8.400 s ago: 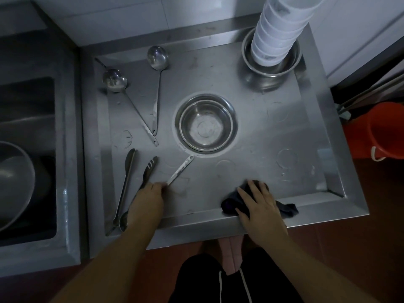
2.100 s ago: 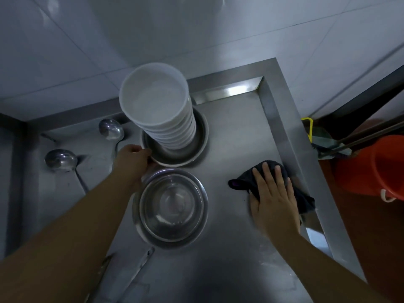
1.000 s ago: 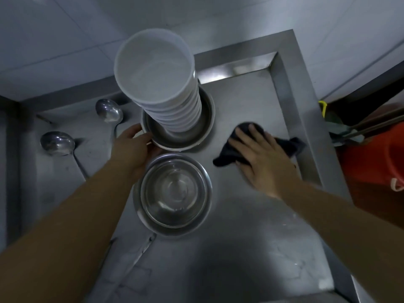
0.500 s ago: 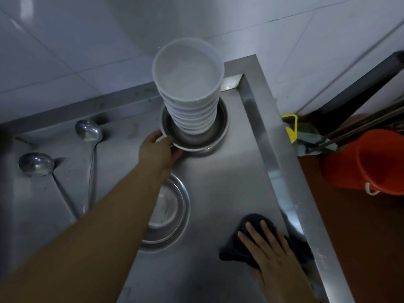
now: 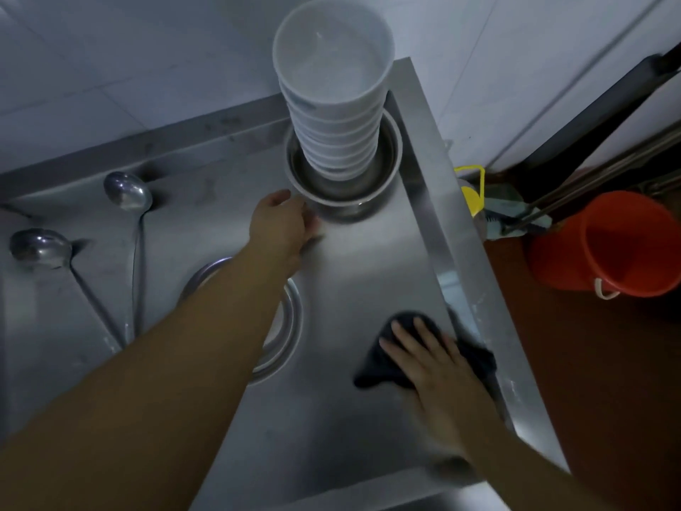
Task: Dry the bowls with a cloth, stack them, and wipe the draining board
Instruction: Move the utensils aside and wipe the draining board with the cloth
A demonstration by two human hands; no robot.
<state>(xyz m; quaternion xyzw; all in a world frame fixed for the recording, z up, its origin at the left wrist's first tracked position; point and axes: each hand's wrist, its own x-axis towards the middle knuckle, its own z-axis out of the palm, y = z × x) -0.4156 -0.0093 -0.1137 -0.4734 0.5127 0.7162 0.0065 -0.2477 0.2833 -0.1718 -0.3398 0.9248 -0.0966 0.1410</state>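
Cloth [image 5: 376, 370] flat under right hand [image 5: 438, 366], fingers straight, pressing. Left hand [image 5: 280, 226] loosely curled, empty; steel bowl [image 5: 331, 189] rim just beyond fingertips.

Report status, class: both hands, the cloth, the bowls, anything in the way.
Right hand flat on dark cloth, pressing it to draining board. Left hand open beside steel bowl holding white bowl stack. Second steel bowl under left forearm.
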